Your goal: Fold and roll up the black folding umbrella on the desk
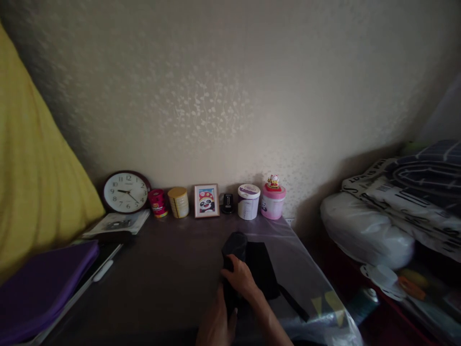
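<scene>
A dark, rolled-up fabric bundle (235, 244) stands out near the front right of the table, its kind hard to tell in the dim light. My right hand (240, 276) is closed around its middle, thumb and fingers curled over the near side. Lower down, my left hand (218, 319) wraps the near end, with most of its fingers hidden behind the bundle. Just right of both hands lies a flat black pouch (262, 269) with a strap (293, 302) trailing toward the table's right edge.
Along the wall stand a clock (126, 192), a red can (157, 203), a yellow-lidded tin (178, 202), a framed panda picture (206, 201), and two tubs, one topped by a cat figurine (273, 181). A purple folder (46, 288) lies left; bagged bedding (367, 226) is piled right.
</scene>
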Demonstrator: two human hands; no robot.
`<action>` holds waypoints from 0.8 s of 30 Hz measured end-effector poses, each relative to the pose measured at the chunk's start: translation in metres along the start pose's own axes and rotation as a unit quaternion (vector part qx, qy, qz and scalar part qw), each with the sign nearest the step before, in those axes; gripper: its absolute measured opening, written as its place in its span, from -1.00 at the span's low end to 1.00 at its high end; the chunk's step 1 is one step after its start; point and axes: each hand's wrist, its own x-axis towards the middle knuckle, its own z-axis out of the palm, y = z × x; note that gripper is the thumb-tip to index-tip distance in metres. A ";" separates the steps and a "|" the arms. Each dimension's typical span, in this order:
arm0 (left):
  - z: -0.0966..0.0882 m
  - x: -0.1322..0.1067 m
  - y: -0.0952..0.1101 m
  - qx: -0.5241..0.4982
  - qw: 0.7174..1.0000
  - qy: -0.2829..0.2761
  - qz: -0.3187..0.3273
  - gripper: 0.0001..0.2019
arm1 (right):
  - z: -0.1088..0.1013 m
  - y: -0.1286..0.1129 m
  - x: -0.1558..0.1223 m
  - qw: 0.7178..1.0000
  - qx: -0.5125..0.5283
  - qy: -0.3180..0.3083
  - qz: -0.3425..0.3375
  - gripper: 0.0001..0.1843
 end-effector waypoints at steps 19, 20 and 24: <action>-0.011 0.008 0.013 0.089 0.991 -0.098 0.007 -0.50 | -0.015 -0.001 -0.004 0.975 -0.078 -0.111 -0.174 -0.76; -0.011 0.008 0.014 0.087 0.992 -0.095 0.007 -0.53 | -0.014 0.001 -0.006 0.974 -0.077 -0.097 -0.192 -0.76; -0.009 0.007 0.014 0.080 0.993 -0.086 -0.005 -0.51 | -0.017 0.009 -0.017 0.966 0.000 -0.046 -0.253 -0.77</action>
